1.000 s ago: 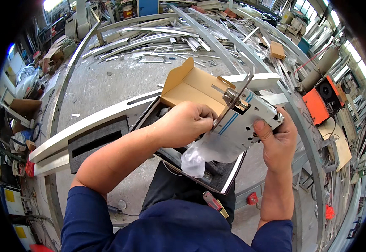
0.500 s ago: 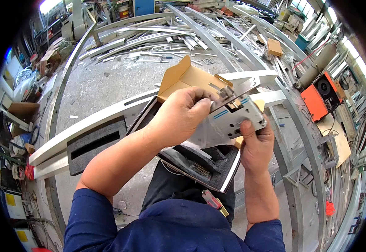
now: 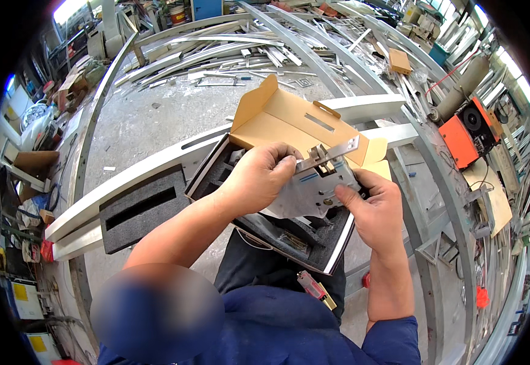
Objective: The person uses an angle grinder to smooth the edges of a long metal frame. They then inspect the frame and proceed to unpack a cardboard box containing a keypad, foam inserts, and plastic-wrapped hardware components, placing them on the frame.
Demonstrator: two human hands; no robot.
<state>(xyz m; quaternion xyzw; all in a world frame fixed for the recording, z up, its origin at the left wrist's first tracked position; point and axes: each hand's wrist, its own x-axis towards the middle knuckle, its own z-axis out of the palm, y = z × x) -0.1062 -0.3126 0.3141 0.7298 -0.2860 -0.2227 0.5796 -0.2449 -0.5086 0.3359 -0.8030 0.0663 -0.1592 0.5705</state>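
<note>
A silvery mortise lock (image 3: 313,193), with a long metal faceplate and a latch, hangs tilted over an opened cardboard box (image 3: 286,115). What looks like clear plastic film hangs about its lower left part. My left hand (image 3: 264,176) is closed, its fingertips pinching at the left end of the lock. My right hand (image 3: 375,204) grips the other end, thumb on the flat side of the case. Below, the box shows a black foam lining with cut-out slots and small parts in it. To the left, a slotted black foam block (image 3: 140,210) rests on the metal beams.
Two pale metal beams (image 3: 70,226) run under the box. A red and yellow hand tool (image 3: 315,289) lies by my lap. Long metal frame bars (image 3: 426,255) flank me. Piled metal profiles (image 3: 216,55) lie ahead; an orange machine (image 3: 467,131) stands at right.
The lock has come lower and slightly left in both hands, its faceplate now tilted less steeply. More of the box's lid shows behind it.
</note>
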